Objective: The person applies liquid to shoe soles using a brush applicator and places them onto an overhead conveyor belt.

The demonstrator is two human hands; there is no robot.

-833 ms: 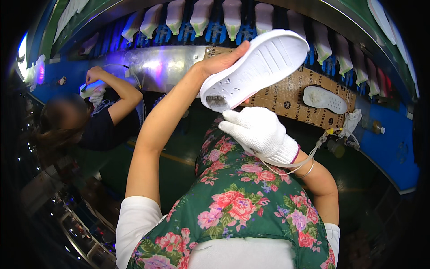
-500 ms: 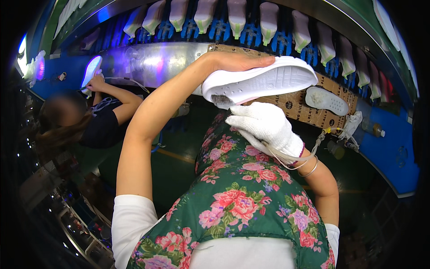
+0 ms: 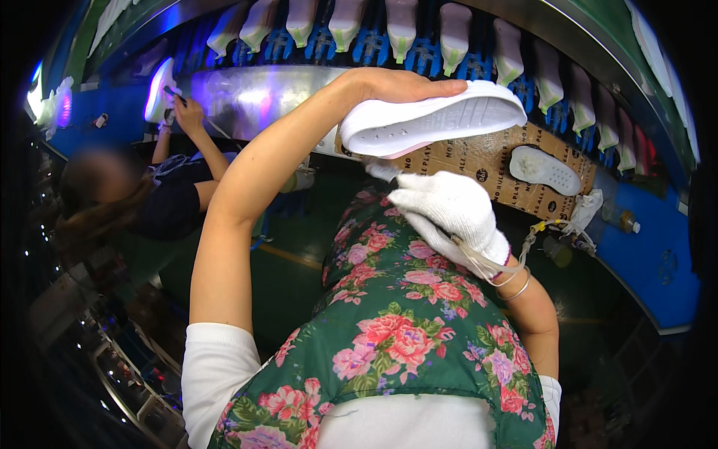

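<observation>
My bare left hand (image 3: 407,84) grips a white shoe sole (image 3: 449,123) along its upper edge and heel end, holding it tilted with its hollow inner face showing. On my right hand (image 3: 452,206) is a white knitted glove. Its fingers are pinched around a brush (image 3: 383,170), whose pale, blurred bristles sit just below the sole's heel end, apart from it. Most of the brush's handle is hidden by the glove. A thin clear tube (image 3: 482,262) runs from the gloved hand past the wrist.
Under the sole lies printed brown cardboard (image 3: 497,193), with another grey-white sole piece (image 3: 546,169) on it. Behind, a line of pinkish shoe forms (image 3: 400,30) stands on blue holders. A bottle (image 3: 628,221) is at the right. At left, a co-worker's hand (image 3: 188,116) works at a lit white sole (image 3: 159,91).
The brush has come out of the sole's heel hollow and now sits below its edge. My left hand has tilted the sole slightly. The co-worker's sole and hand have moved up.
</observation>
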